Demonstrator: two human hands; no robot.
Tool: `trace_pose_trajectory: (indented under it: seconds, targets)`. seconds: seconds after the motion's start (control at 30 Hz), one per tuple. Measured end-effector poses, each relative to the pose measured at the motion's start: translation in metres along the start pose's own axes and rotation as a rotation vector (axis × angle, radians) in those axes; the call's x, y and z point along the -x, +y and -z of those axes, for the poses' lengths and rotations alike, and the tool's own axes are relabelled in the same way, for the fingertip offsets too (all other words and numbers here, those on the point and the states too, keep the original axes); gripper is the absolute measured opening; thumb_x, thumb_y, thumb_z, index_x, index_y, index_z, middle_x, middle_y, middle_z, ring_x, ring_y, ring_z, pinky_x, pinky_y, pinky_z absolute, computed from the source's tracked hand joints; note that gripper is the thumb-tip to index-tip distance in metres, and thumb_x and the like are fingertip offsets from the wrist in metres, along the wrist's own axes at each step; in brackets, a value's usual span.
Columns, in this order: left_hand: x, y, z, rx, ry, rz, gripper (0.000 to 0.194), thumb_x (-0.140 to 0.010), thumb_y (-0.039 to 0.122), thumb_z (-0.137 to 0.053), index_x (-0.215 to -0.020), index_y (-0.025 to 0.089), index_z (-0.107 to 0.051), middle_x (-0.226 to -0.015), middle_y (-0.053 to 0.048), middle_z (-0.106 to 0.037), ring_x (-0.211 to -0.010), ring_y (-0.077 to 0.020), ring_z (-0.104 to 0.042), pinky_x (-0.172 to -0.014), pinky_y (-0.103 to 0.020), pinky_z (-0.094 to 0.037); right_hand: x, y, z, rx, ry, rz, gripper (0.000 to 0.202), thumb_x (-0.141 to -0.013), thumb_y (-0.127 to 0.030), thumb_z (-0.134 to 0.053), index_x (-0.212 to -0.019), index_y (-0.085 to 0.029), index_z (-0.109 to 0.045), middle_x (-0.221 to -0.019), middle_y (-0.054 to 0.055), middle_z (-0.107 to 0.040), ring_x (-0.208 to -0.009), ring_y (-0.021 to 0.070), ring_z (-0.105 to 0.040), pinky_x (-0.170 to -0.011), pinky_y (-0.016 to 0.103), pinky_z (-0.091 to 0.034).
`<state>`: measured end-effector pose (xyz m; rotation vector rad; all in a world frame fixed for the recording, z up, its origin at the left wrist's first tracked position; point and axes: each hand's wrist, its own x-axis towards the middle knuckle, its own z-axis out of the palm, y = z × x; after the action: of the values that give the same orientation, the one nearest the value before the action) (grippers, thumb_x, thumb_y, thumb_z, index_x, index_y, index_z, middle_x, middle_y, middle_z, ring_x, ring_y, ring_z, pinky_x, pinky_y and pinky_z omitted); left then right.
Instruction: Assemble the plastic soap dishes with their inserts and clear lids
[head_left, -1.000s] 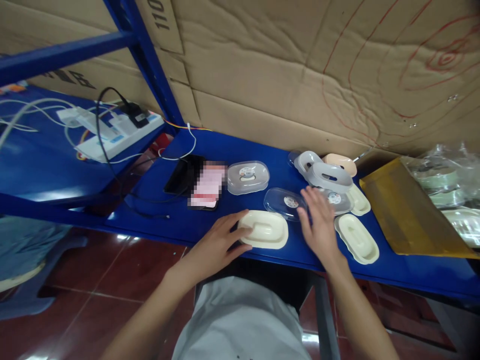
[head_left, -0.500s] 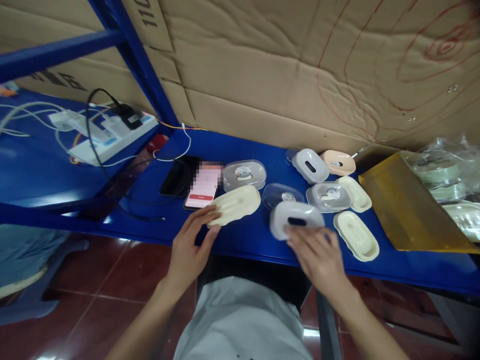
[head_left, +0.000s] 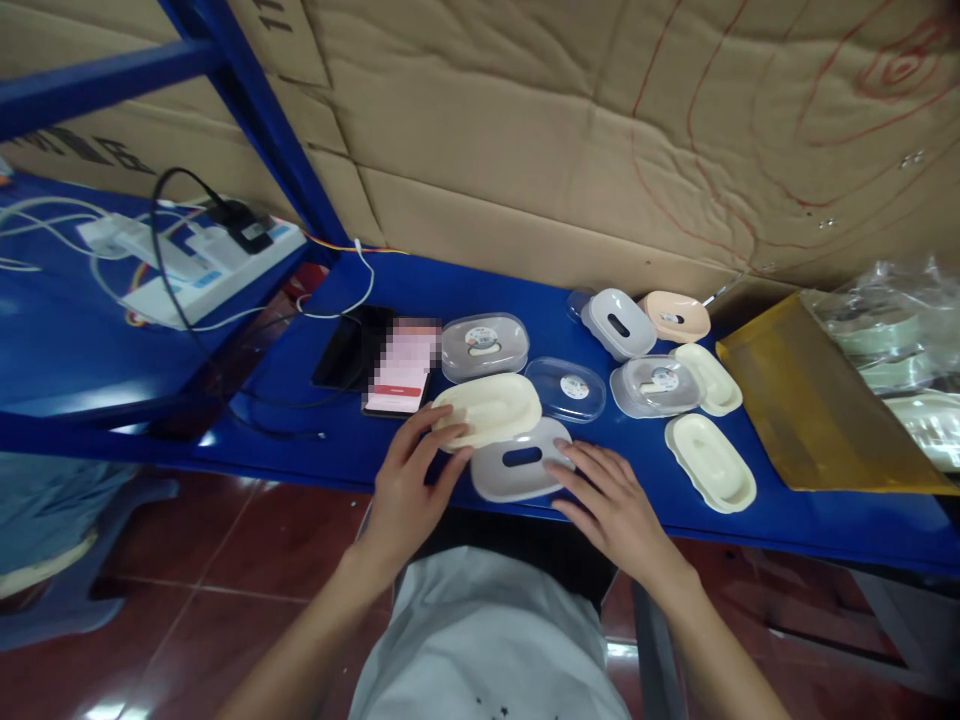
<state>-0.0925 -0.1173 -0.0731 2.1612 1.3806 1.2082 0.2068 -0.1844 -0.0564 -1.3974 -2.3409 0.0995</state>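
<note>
My left hand (head_left: 412, 478) pinches the left end of a cream oval tray (head_left: 487, 408) between thumb and fingers. The tray's lower right edge overlaps a light grey oval piece with a slot (head_left: 491, 478), which lies at the front of the table. At the grey piece's right end, my right hand (head_left: 606, 500) has its fingers stretched out, the fingertips resting on the edge. Behind the cream tray sits a clear-lidded grey box (head_left: 486, 348) with a round label. A clear lid (head_left: 568, 390) with a similar label lies to the right of the tray.
Cream trays (head_left: 711, 465), another lidded grey box (head_left: 656, 385), a grey slotted piece (head_left: 621, 322) and a peach one (head_left: 676, 316) are on the right. Beyond stands a carton (head_left: 832, 400) with wrapped items. A phone (head_left: 405, 365) and a power strip (head_left: 217, 275) with cables lie left.
My right hand has moved left and lowered the grey slotted piece beside my left hand. The cream tray has shifted slightly right and now overlaps it.
</note>
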Motion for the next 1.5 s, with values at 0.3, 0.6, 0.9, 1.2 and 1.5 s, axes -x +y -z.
trace_pose_trajectory:
  seconds: [0.3, 0.6, 0.9, 1.2, 1.5]
  targets:
    - [0.013, -0.002, 0.000, -0.061, -0.203, -0.028, 0.034, -0.104, 0.031, -0.069, -0.137, 0.031, -0.060, -0.155, -0.011, -0.055, -0.141, -0.0327, -0.059, -0.116, -0.055, -0.054, 0.036, 0.009, 0.004, -0.019, 0.354, -0.240, 0.039, -0.101, -0.025, -0.071, -0.139, -0.033, -0.068, -0.128, 0.009, -0.072, -0.119, 0.0334, -0.067, -0.101, 0.056, -0.057]
    - [0.011, 0.003, 0.002, -0.082, -0.417, -0.166, 0.059, -0.107, 0.028, -0.064, -0.162, 0.038, -0.043, -0.173, -0.014, -0.036, -0.152, -0.0370, -0.051, -0.116, -0.059, -0.053, -0.004, -0.016, -0.016, -0.019, 0.096, -0.002, 0.047, -0.106, -0.016, -0.060, -0.151, -0.029, -0.061, -0.144, 0.009, -0.071, -0.145, 0.0311, -0.058, -0.115, 0.055, -0.055]
    - [0.012, 0.000, 0.002, -0.095, -0.348, -0.211, 0.047, -0.104, 0.032, -0.069, -0.150, 0.032, -0.056, -0.172, -0.016, -0.041, -0.150, -0.0382, -0.053, -0.115, -0.061, -0.054, -0.031, 0.031, -0.005, -0.079, 0.002, -0.032, 0.058, -0.112, -0.030, -0.048, -0.169, -0.031, -0.037, -0.167, 0.009, -0.051, -0.159, 0.0288, -0.043, -0.128, 0.060, -0.043]
    - [0.009, 0.005, 0.009, -0.024, -0.392, -0.103, 0.038, -0.092, 0.030, -0.077, -0.126, 0.025, -0.062, -0.164, -0.015, -0.048, -0.144, -0.0384, -0.055, -0.116, -0.060, -0.051, -0.041, 0.054, -0.006, -0.035, 0.074, -0.188, 0.057, -0.105, -0.050, -0.064, -0.158, -0.031, -0.053, -0.161, 0.015, -0.051, -0.156, 0.0370, -0.044, -0.125, 0.063, -0.042]
    - [-0.002, -0.004, 0.005, 0.219, -0.488, 0.095, 0.112, -0.086, 0.041, -0.091, -0.170, 0.038, -0.017, -0.174, -0.015, -0.037, -0.159, -0.0363, -0.043, -0.128, -0.059, -0.042, -0.027, 0.013, 0.007, -0.285, -0.122, 0.067, 0.056, -0.108, -0.037, -0.061, -0.162, -0.032, -0.048, -0.172, 0.007, -0.044, -0.163, 0.0312, -0.034, -0.126, 0.057, -0.046]
